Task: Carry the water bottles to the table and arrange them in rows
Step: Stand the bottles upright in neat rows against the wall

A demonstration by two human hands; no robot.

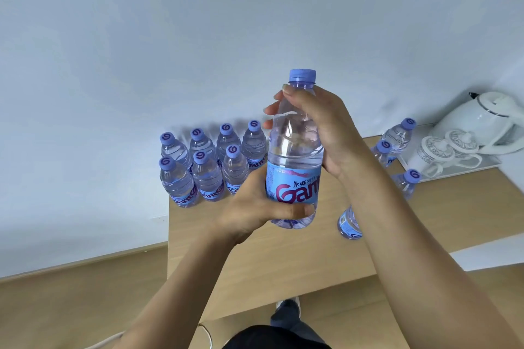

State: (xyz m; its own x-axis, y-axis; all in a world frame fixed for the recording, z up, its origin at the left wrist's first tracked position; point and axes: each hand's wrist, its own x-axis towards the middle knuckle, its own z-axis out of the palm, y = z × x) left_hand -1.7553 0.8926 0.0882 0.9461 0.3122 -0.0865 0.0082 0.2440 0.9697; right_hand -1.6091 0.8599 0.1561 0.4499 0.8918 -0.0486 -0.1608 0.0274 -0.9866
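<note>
Both hands hold one clear water bottle (295, 150) with a blue cap and blue label upright above the wooden table (283, 258). My left hand (255, 207) grips its lower part, thumb across the base. My right hand (323, 130) wraps its upper part just under the neck. Several matching bottles (204, 167) stand in two rows at the table's far left corner by the wall. Three more bottles (397, 136) stand to the right, and another bottle (349, 224) shows partly behind my right forearm.
A white kettle (487, 119) and white lidded cups (442, 150) sit on a white tray (482, 166) at the table's far right. The white wall runs behind the table. Wooden floor lies below, with my shoe (287, 306) near the table's front edge.
</note>
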